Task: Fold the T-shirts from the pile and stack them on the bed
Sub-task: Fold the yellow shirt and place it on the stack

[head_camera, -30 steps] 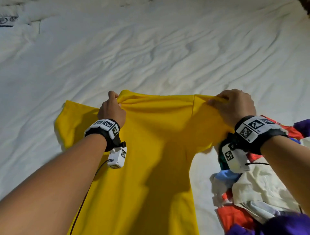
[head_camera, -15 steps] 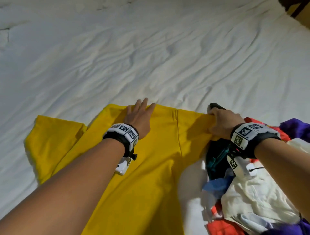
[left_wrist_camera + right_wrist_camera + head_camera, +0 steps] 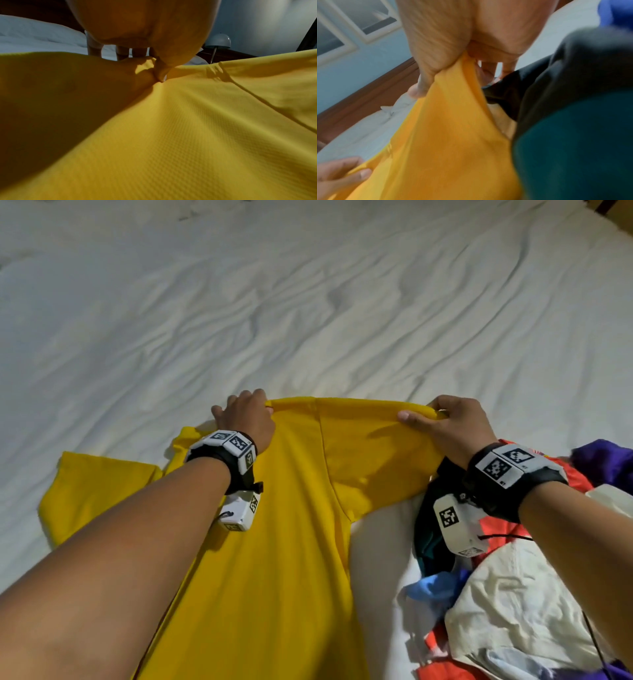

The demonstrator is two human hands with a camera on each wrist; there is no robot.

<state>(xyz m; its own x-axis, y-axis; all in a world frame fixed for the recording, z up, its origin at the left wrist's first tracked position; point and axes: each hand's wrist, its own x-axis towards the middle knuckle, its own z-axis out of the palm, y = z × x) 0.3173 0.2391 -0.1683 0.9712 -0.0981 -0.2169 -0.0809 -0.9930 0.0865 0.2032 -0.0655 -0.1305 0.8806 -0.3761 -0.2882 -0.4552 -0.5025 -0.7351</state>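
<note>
A yellow T-shirt (image 3: 294, 508) lies stretched on the white bed (image 3: 308, 302), running toward me. My left hand (image 3: 245, 414) pinches its far edge near the left shoulder; thumb and fingers show on the fabric (image 3: 171, 108) in the left wrist view, where my left hand (image 3: 159, 75) digs in. My right hand (image 3: 442, 422) grips the right end of that same edge, which it holds lifted. In the right wrist view the yellow cloth (image 3: 453, 128) bunches between thumb and fingers of my right hand (image 3: 447, 67). One sleeve (image 3: 99, 494) lies flat at the left.
The pile of unfolded shirts (image 3: 513, 594) sits at the lower right, with cream, red, purple, blue and dark teal (image 3: 573, 135) pieces, right beside my right wrist. A lamp (image 3: 217, 42) and wooden bed frame (image 3: 368, 94) stand beyond the mattress.
Half a second ago my left hand lay flat on the shirt; now it pinches the far edge. My right hand has raised its end of the edge.
</note>
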